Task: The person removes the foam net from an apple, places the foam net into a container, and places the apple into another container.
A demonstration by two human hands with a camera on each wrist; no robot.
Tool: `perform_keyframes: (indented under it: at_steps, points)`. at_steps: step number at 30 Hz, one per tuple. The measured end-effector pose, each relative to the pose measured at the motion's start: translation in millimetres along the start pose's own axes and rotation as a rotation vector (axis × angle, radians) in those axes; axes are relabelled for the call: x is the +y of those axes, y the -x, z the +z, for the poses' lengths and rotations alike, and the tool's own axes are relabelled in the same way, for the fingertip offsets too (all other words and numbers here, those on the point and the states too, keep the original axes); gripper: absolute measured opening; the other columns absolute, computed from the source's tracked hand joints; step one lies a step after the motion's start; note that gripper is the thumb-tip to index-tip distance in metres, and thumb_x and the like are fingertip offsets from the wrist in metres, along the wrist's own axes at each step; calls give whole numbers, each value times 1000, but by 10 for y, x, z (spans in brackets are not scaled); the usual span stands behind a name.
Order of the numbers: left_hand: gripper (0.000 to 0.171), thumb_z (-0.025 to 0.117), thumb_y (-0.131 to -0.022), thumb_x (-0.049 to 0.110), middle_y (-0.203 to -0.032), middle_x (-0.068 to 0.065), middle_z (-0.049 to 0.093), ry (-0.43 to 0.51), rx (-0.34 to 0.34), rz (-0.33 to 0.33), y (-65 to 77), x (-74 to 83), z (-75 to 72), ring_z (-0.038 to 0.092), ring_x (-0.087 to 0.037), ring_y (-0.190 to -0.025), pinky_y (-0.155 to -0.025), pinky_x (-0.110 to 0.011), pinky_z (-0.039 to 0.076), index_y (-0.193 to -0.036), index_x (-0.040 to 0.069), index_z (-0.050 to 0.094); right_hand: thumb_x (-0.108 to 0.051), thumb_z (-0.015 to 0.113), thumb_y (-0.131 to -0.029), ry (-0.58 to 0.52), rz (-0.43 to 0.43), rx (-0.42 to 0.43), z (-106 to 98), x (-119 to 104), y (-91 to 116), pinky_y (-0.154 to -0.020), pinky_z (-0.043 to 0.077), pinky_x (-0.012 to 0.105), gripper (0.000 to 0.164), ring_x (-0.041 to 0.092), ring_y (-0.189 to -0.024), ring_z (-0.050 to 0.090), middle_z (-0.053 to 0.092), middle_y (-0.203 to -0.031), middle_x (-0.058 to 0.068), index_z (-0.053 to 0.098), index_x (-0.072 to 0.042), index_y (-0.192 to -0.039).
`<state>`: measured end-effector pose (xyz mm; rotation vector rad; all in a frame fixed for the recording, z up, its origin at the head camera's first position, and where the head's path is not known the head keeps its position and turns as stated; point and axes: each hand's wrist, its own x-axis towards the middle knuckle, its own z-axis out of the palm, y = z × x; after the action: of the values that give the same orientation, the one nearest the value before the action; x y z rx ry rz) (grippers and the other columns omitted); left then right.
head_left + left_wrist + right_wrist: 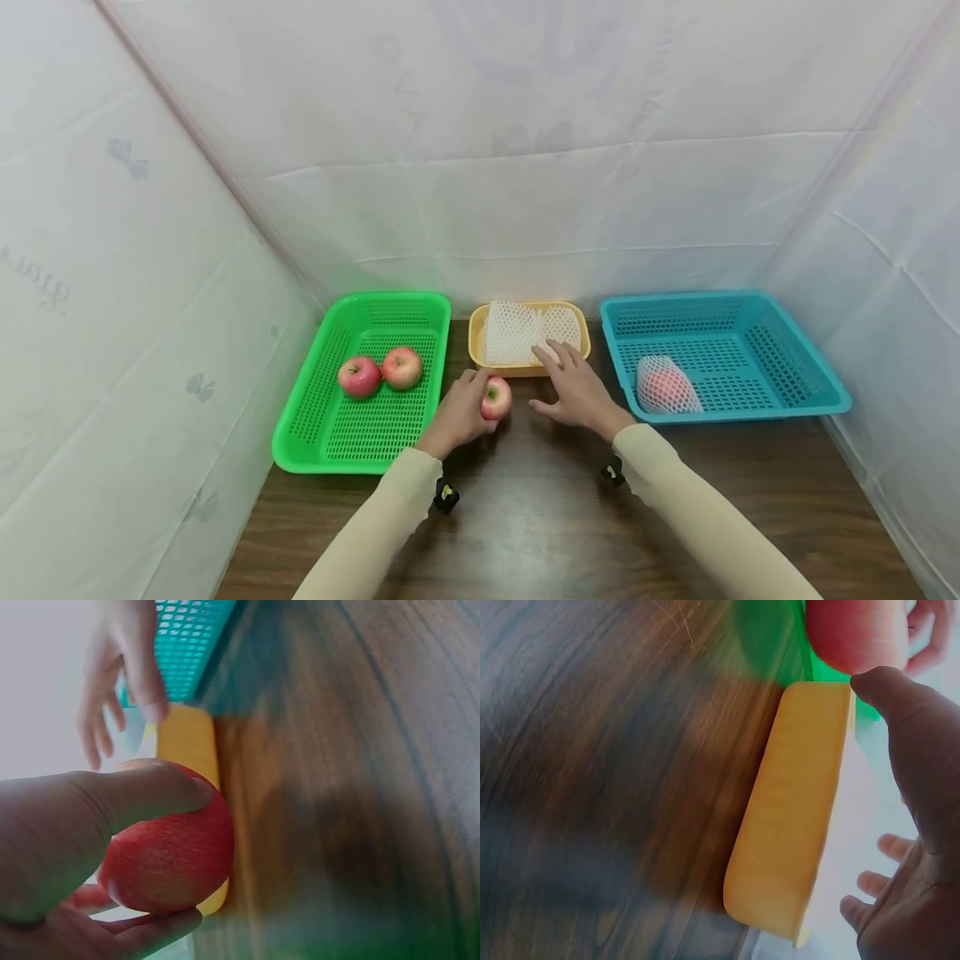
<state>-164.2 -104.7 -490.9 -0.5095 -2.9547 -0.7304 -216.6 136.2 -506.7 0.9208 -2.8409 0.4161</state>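
Observation:
An apple (496, 398), red with a pale yellow top, is in the grip of my left hand (462, 410), between the green and yellow containers. The left wrist view shows the thumb across the apple (174, 855) and the other fingers beneath it. My right hand (577, 392) reaches over the near right side of the yellow basket (517, 372), fingers spread and holding nothing. White foam net sleeves (512, 332) lie in that basket. In the right wrist view the thumb (889, 686) overlaps the apple's edge while the other fingers extend over the yellow basket (791, 802).
To the left stands a green basket (300, 450) with two apples (360, 377) in it. A blue basket (813, 367) at the right contains an apple in a foam net (666, 386). White sheeting (480, 208) encloses the back and sides of the wooden table (525, 517).

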Motion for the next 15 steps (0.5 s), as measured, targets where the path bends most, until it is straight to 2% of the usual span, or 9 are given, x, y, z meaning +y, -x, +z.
perform_keyframes:
  at_steps: [7,15]
  points:
    - [83,90,-64,15,-124,-19,53,39,38,4,-4,-30,-169,56,-36,-105,-88,-48,49,-135,8,47,-56,73,-79,-31,15,-50,45,-77,-30,-111,29,55,98,35,-141,23,21,-158,13,23,-20,-155]
    - [81,87,-65,11,-126,-17,52,101,70,19,25,-87,-379,53,-33,-109,-91,-47,48,-135,7,48,-55,74,-78,-53,-10,-53,89,-158,-59,-110,32,54,98,33,-141,23,21,-158,12,23,-22,-155]
